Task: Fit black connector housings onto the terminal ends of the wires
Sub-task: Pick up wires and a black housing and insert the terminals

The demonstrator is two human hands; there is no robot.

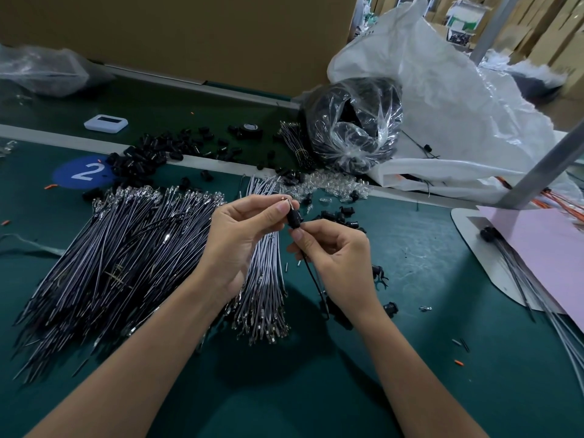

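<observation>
Head cam: your left hand pinches the metal terminal poking out the top of the black connector housing, and your right hand pinches the wire right under it. The housing's up above the green mat, near the big wire pile.

- Right of the wire pile, the green tabletop lay mostly bare.
- Behind that pile, loose black housings and a bagged bundle crowded the way.
- Far right of it, a grey post barred passage.
</observation>
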